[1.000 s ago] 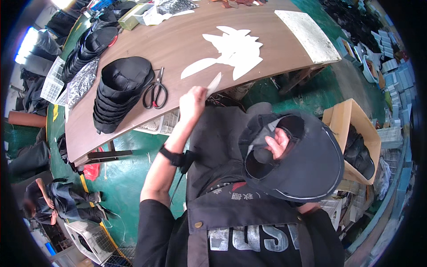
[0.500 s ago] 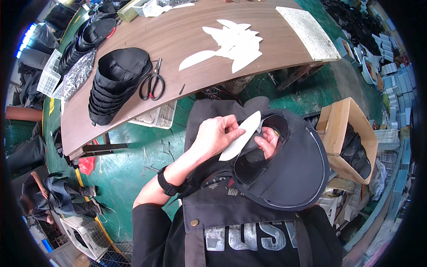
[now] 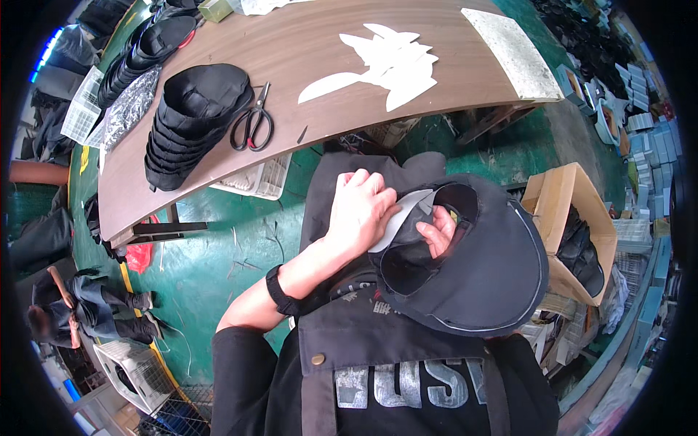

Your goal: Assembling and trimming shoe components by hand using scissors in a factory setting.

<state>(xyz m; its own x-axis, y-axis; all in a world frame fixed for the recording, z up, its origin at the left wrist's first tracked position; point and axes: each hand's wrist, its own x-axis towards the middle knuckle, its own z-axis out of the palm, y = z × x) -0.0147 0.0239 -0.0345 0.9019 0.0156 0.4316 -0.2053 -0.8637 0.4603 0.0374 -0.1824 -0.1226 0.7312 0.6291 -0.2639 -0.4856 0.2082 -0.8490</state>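
Note:
A black fabric cap (image 3: 487,261) with a wide brim lies in front of my chest, its opening facing up and to the left. My left hand (image 3: 363,211) is closed on a white leaf-shaped insert (image 3: 398,219), holding it along the left edge of the opening, partly inside. My right hand (image 3: 438,232) reaches into the cap; its thumb and fingers show curled at the inner wall, gripping the cap, and the rest is hidden by the brim. On the table (image 3: 291,43), several similar white inserts (image 3: 396,65) lie in a loose pile.
Nested black caps (image 3: 193,120) stand at the table's left, beside black-handled scissors (image 3: 254,123). A small dark blade-like piece (image 3: 302,134) lies near the edge. An open carton (image 3: 571,232) with black items stands at my right. A person (image 3: 87,301) is far left.
My left hand has turned and moved the white insert from in front of the cap's opening to against its inner left edge. The right hand stays inside the cap.

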